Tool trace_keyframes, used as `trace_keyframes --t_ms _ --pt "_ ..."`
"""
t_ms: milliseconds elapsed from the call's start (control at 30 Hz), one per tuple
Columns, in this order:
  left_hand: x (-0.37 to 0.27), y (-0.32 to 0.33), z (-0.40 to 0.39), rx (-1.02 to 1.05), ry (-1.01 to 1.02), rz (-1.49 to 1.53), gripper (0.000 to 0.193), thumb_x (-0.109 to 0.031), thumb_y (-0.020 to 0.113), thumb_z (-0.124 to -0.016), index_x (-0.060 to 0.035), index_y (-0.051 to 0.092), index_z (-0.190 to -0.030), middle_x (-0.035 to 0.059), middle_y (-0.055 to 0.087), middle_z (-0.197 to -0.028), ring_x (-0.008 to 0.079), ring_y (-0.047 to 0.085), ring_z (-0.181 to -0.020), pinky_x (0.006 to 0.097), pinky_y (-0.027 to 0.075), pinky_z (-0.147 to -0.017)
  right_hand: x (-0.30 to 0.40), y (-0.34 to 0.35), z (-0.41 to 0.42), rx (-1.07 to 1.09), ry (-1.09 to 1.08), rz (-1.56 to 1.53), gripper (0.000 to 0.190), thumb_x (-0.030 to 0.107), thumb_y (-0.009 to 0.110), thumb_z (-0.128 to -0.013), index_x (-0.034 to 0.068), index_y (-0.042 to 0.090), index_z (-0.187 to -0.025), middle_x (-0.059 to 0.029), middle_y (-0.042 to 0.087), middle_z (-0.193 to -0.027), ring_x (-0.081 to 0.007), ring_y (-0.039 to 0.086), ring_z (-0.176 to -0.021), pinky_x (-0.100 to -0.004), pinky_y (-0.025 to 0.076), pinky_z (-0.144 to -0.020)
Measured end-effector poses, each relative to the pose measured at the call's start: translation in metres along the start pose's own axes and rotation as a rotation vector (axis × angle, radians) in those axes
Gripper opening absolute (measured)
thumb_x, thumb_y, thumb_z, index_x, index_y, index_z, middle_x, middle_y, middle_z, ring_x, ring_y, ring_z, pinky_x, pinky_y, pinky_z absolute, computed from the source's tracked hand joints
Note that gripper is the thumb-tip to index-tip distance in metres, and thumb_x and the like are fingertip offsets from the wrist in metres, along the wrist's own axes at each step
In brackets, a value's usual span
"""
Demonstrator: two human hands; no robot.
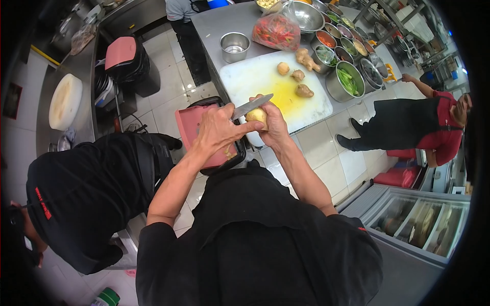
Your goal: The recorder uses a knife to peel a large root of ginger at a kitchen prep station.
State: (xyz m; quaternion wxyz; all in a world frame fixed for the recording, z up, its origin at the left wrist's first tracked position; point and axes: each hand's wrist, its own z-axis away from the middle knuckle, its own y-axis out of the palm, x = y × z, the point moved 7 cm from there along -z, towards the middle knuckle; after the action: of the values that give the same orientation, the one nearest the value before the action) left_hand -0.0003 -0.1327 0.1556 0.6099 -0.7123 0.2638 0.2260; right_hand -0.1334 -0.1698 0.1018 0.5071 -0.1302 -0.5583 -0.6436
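My left hand (216, 126) grips a knife (252, 106), its blade angled up to the right against a partly peeled piece of ginger (256, 115). The left thumb presses on the ginger's near side. Cupped around that piece from the right is my right hand (276, 124). Both hands are above the near left edge of a white cutting board (245, 78), which has a yellow stain. On the board lie a peeled piece of ginger (283, 68), a large unpeeled ginger root (306, 60) and two smaller unpeeled pieces (304, 91).
Below my hands stands a pink-topped bin (187, 122) with peelings on it. A steel pot (234, 46), a bag of red chillies (276, 32) and several ingredient containers (346, 80) crowd the table. One person (92, 191) bends at left; another (413, 122) stands at right.
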Motion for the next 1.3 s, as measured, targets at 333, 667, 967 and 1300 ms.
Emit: trace_keyframes --t_ms 333,667,967,1300 --pt "0.006 0.014 0.003 0.129 -0.041 0.165 0.074 -0.072 0.070 -0.071 0.0006 0.057 -0.063 0.0089 0.054 -0.048 0.0174 0.059 -0.046 0.0315 0.046 -0.045 -0.003 -0.001 -0.008 0.040 0.036 0.054 0.014 0.025 0.060 -0.091 0.012 0.057 -0.094 0.0001 0.058 -0.084 -0.0082 0.057 -0.067 -0.0219 0.043 -0.046" --pt "0.007 0.005 0.002 -0.046 0.059 0.003 0.074 -0.071 0.074 -0.067 -0.0008 0.052 -0.062 0.0082 0.049 -0.047 0.0188 0.051 -0.043 0.0333 0.044 -0.045 -0.005 0.011 0.001 -0.063 0.183 0.022 0.018 0.030 0.058 -0.093 0.013 0.058 -0.099 0.0012 0.057 -0.077 -0.0064 0.051 -0.053 -0.0208 0.033 -0.037" --pt "0.003 -0.003 0.003 -0.086 0.154 -0.019 0.079 -0.075 0.075 -0.060 0.0020 0.054 -0.064 0.0120 0.050 -0.049 0.0231 0.053 -0.044 0.0359 0.044 -0.046 -0.014 0.010 0.002 -0.041 0.261 0.070 0.027 0.032 0.047 -0.096 0.010 0.056 -0.110 -0.0009 0.058 -0.078 -0.0069 0.049 -0.051 -0.0219 0.028 -0.035" --pt "0.022 0.013 0.008 -0.087 0.107 0.043 0.080 -0.079 0.064 -0.069 -0.0002 0.053 -0.059 0.0124 0.048 -0.044 0.0285 0.053 -0.040 0.0385 0.043 -0.042 -0.022 0.003 0.000 -0.147 0.286 0.096 0.033 0.033 0.046 -0.097 0.010 0.049 -0.121 -0.0030 0.056 -0.079 -0.0079 0.043 -0.045 -0.0212 0.025 -0.035"
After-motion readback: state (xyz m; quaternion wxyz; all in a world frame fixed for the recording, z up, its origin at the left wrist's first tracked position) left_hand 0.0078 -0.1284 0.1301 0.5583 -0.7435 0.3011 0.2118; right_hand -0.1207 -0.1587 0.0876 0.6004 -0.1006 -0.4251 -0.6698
